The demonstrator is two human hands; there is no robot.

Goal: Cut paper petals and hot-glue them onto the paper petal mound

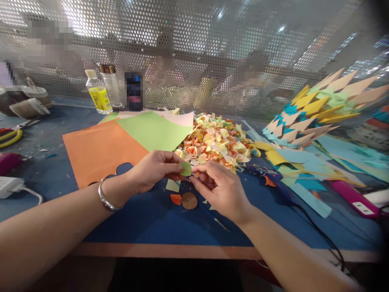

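At left, yellow-and-red-handled scissors (11, 138) are cut off by the frame's edge, while an orange sheet (97, 148) on the blue surface (127, 231) runs partly beneath a green sheet (158, 129) and behind the left forearm. The left hand (154, 170) pinches a small green paper disc (186, 169), its thumb and fingers covering the left part, as the right hand (221, 187) curls at the disc's right edge, whether gripping it impossible to tell. Beyond, a heap of folded paper pieces (217, 138) is partly blocked by the hands; at right rises a spiky paper construction (313, 111).
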